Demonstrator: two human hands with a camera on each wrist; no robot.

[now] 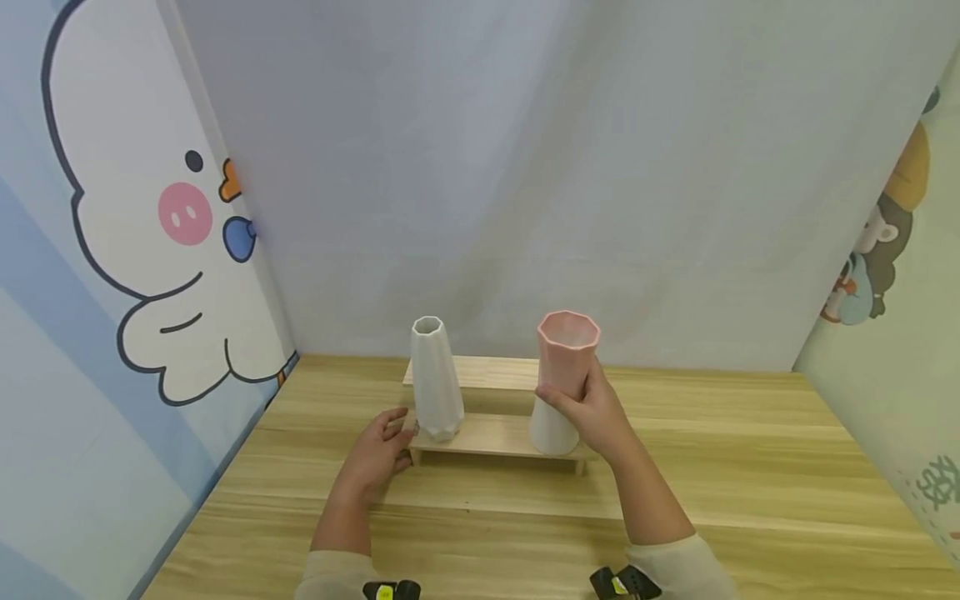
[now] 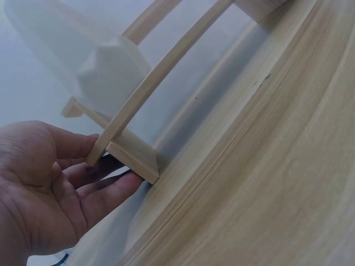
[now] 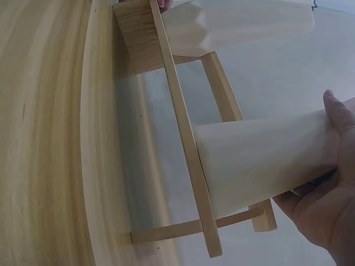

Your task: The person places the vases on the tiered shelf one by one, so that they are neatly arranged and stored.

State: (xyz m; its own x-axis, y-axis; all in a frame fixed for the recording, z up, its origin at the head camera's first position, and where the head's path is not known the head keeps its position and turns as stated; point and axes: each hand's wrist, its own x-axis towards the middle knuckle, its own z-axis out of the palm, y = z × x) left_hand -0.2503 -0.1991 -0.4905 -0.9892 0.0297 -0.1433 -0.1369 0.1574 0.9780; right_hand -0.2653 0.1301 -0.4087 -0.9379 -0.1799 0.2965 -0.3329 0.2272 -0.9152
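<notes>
A two-tier wooden stand bears a white faceted vase at the left of its lower tier. On the right of that tier is a second vase, pink above and white below. My right hand grips this pink-and-white vase around its middle; its base meets the board in the right wrist view. At the stand's left end, my left hand pinches the board, thumb at its edge and fingers by the end leg underneath.
The stand's raised back tier runs behind both vases. Around it lies a wood-grain tabletop, with a grey curtain at its back. Cartoon-printed walls flank it on both sides.
</notes>
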